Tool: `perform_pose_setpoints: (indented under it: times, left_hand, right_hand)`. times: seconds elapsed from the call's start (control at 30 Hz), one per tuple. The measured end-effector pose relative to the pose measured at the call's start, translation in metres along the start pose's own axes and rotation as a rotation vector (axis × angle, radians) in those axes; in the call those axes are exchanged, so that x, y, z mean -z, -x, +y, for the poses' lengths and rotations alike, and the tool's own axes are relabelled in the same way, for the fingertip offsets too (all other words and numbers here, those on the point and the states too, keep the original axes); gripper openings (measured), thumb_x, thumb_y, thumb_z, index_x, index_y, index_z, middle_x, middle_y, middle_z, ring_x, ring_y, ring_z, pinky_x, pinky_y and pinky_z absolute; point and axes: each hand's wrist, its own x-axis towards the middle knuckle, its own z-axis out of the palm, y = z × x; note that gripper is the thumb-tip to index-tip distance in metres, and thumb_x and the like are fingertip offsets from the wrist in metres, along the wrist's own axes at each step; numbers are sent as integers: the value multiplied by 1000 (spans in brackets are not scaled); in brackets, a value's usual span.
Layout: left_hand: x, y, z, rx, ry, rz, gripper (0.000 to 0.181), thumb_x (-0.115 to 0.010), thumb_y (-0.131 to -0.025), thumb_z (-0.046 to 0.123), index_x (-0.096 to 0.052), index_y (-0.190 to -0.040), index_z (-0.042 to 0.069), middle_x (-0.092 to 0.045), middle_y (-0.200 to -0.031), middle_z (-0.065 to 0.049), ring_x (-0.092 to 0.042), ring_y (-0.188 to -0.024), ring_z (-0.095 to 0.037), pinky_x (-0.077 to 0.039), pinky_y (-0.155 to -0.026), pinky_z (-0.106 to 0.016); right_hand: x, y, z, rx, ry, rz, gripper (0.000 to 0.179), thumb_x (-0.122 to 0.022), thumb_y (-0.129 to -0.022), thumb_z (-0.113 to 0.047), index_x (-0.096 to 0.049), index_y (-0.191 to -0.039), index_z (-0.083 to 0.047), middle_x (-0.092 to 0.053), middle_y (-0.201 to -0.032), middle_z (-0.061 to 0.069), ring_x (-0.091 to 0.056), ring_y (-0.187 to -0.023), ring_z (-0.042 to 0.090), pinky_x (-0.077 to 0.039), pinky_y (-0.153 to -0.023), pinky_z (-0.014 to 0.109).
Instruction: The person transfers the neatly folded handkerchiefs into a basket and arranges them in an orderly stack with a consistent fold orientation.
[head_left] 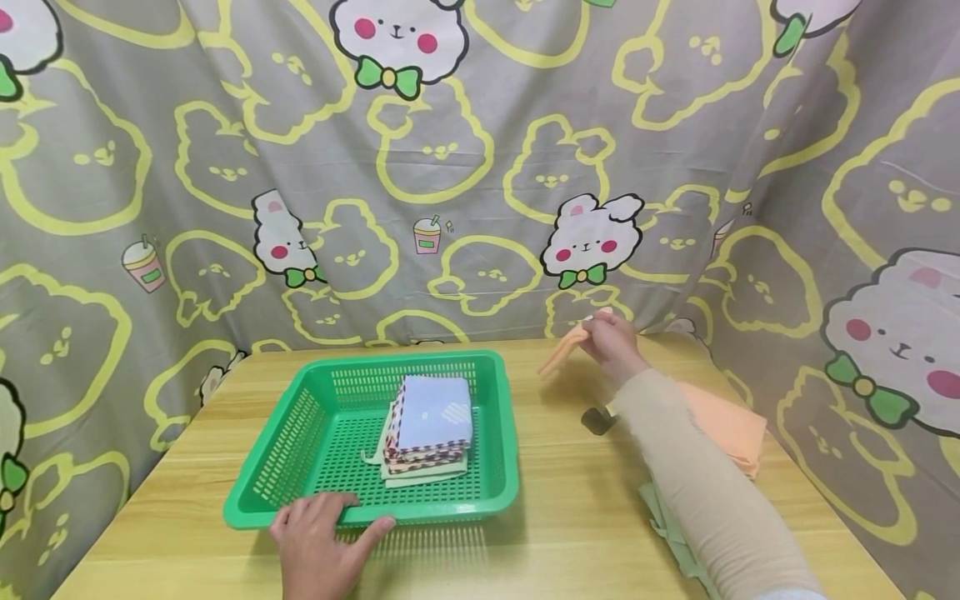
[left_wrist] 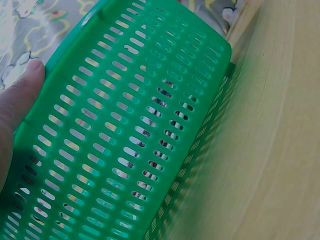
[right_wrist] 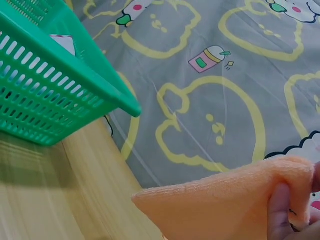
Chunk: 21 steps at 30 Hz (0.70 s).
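Note:
A green plastic basket (head_left: 300, 433) stands on the wooden table, with a stack of folded cloths (head_left: 435, 417) inside toward its right; a pale blue one lies on top. My left hand (head_left: 322, 533) grips the basket's near rim, thumb outside, as the left wrist view also shows with the thumb (left_wrist: 25, 92) against the rim. Right of the basket, my right hand (head_left: 615, 342) pinches a folded orange towel (right_wrist: 225, 200) by one end, above the table near its back edge. Under the right forearm, part of another folded orange cloth (head_left: 723, 425) shows.
A green cloth (head_left: 675, 542) lies partly hidden beneath the right forearm. Near the sleeve sits a small dark object (head_left: 597, 420), its kind unclear. A grey patterned curtain (head_left: 480, 167) hangs behind and beside the wooden table (head_left: 555, 533).

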Motion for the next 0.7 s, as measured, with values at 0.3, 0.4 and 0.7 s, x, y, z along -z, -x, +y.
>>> perform_pose_setpoints:
  times: [0.3,0.4,0.7]
  left_hand:
    - [0,2,-1,-1,-1,2,49,-80,-66,59,-65,-78,14,-65,-79,-2,-54,-78,-29,-27,-83,-56]
    - [0,2,-1,3,3,-1,49,-80,-66,59,-65,-79,13,-65,-80,-3,-53,-79,-28,-27,-83,-56]
    - [-1,1,-2,-15,3,21,49,-81,-65,58,-65,-78,13,-65,-79,-3,-54,-79,-29,-27,-82,-55]
  right_hand:
    - [-9,4,-3,34,-24,-33,54,-50,-93,4,-33,-145,4,-41,-129,14,-54,-90,12,-50,-84,21]
    - [-11,5,-5,40,-18,-42,54,-51,-93,3,-33,-145,4,-43,-124,11,-55,-88,10,-50,-83,21]
    - [-21,12,-12,56,-44,-58,55,-50,-92,4,-34,-144,4,-41,-133,17,-57,-90,13,-50,-84,22]
